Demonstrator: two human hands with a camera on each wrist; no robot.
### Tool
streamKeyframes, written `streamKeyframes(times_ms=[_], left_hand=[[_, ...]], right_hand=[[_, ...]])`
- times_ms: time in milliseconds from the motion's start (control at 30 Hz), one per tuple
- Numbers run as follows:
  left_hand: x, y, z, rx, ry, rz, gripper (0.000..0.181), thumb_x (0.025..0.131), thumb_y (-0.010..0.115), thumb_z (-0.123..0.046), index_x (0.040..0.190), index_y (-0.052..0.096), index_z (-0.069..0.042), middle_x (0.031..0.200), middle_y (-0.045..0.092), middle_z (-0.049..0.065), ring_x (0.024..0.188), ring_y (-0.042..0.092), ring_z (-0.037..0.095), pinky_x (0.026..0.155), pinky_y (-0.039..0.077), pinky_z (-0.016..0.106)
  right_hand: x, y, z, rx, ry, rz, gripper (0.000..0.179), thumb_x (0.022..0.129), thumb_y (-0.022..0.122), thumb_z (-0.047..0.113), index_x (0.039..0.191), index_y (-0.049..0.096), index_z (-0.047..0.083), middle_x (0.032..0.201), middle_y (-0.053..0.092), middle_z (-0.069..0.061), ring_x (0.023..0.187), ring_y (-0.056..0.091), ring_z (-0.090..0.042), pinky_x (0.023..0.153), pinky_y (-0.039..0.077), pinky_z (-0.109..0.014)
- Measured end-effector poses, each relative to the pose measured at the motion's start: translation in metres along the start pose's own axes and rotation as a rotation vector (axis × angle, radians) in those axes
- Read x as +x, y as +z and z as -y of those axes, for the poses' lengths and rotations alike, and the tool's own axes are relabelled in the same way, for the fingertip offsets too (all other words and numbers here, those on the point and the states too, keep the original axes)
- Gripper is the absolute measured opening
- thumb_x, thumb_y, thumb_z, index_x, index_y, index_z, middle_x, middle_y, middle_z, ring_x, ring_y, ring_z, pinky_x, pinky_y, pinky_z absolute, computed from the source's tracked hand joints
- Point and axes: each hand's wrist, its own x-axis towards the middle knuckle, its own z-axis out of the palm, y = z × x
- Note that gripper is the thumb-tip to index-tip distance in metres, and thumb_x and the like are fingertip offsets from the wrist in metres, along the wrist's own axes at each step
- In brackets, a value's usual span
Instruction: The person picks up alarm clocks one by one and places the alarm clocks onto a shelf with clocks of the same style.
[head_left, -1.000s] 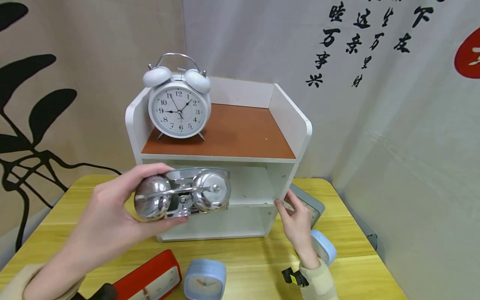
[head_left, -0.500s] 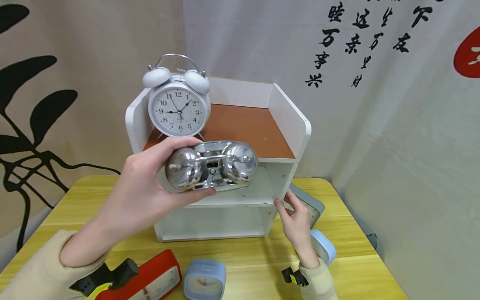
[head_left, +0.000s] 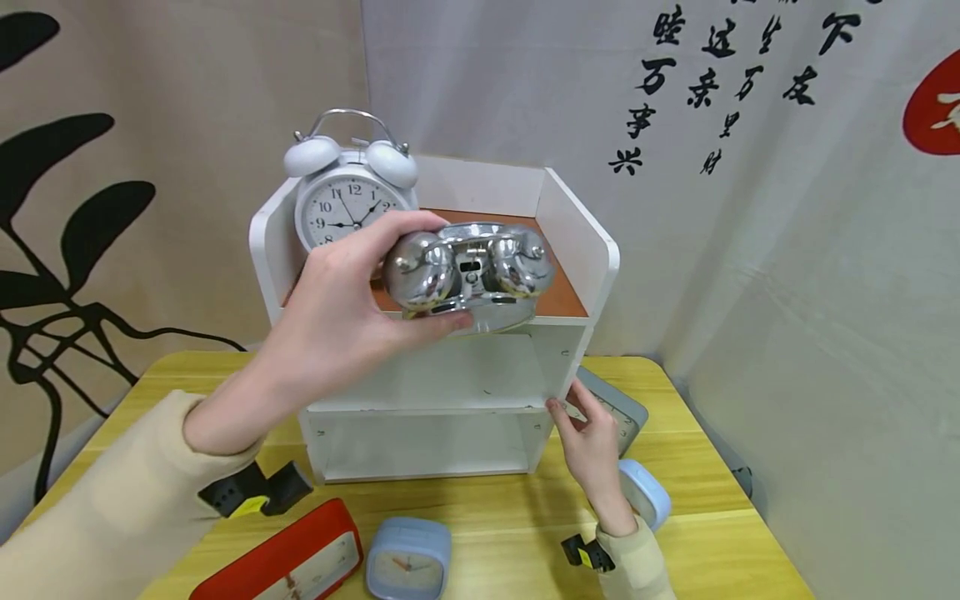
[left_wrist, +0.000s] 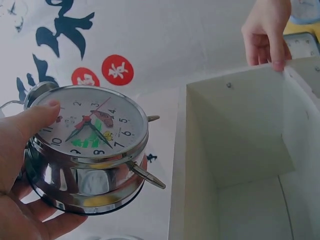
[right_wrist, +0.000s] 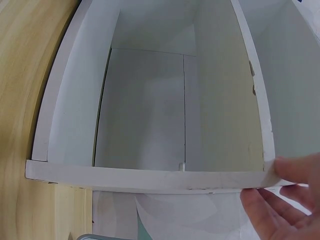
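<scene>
My left hand (head_left: 352, 292) grips a silver twin-bell alarm clock (head_left: 472, 267) in front of the top of a white shelf unit (head_left: 420, 404). In the left wrist view the thumb lies on the front of the silver clock (left_wrist: 87, 122), with the fingers beneath its body and its two feet pointing away from the hand. My right hand (head_left: 592, 454) holds the shelf unit's right side edge; the right wrist view has its fingers (right_wrist: 295, 170) on both faces of that panel. A white twin-bell alarm clock (head_left: 352, 200) stands on the brown top, partly hidden by my left hand.
A red clock (head_left: 300, 558) and a light blue clock (head_left: 408, 558) sit on the wooden table (head_left: 510, 533) in front. Right of the shelf unit are a grey clock (head_left: 630, 417), partly hidden, and another light blue clock (head_left: 647, 493). A curtain (head_left: 787, 275) hangs behind.
My left hand has raised the silver alarm clock and moved it right, from in front of the middle shelf to the level of the brown top. My right hand has stayed put.
</scene>
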Motion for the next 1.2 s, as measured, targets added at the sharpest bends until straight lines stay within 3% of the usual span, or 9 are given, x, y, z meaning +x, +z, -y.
streamKeyframes(times_ms=[167,367,700,900,1200], left_hand=[[0.015,0.005,-0.001,-0.003,-0.025,0.036,0.069,0.074,0.097,-0.015,0.135,0.065,-0.009,0.127,0.074,0.007,0.101,0.069,0.019,0.076,0.055,0.023],[0.035,0.013,0.001,-0.018,-0.046,0.101,0.067,0.077,0.095,-0.016,0.135,0.064,-0.008,0.128,0.075,0.009,0.111,0.073,0.022,0.097,0.06,0.036],[0.056,0.024,0.0,-0.028,-0.062,0.149,0.069,0.078,0.095,-0.022,0.138,0.062,-0.011,0.132,0.075,0.009,0.116,0.073,0.021,0.104,0.058,0.037],[0.069,0.03,0.001,-0.057,-0.109,0.185,0.073,0.079,0.095,-0.024,0.142,0.06,-0.012,0.137,0.073,0.009,0.123,0.071,0.022,0.109,0.058,0.037],[0.077,0.038,0.005,-0.064,-0.17,0.242,0.073,0.08,0.093,-0.022,0.144,0.059,-0.014,0.14,0.071,0.01,0.127,0.07,0.025,0.112,0.056,0.039]], right_hand=[[0.0,0.0,-0.001,-0.011,0.002,-0.004,0.045,0.096,0.072,-0.003,0.14,0.065,0.001,0.127,0.076,-0.021,0.118,0.072,-0.036,0.081,0.066,-0.023],[-0.002,0.0,0.001,-0.024,0.05,0.002,0.045,0.097,0.071,-0.001,0.142,0.065,0.003,0.126,0.076,-0.02,0.116,0.073,-0.034,0.083,0.066,-0.025],[-0.002,0.0,0.001,-0.032,0.055,0.002,0.045,0.099,0.069,0.0,0.143,0.064,0.006,0.127,0.076,-0.019,0.115,0.073,-0.033,0.084,0.067,-0.028],[-0.002,0.0,-0.001,-0.031,0.054,0.001,0.044,0.099,0.069,0.001,0.143,0.064,0.006,0.126,0.076,-0.018,0.114,0.074,-0.034,0.084,0.068,-0.031],[-0.002,0.0,-0.002,-0.021,0.034,0.006,0.043,0.101,0.068,0.004,0.143,0.064,0.008,0.128,0.076,-0.019,0.115,0.074,-0.036,0.084,0.069,-0.032]])
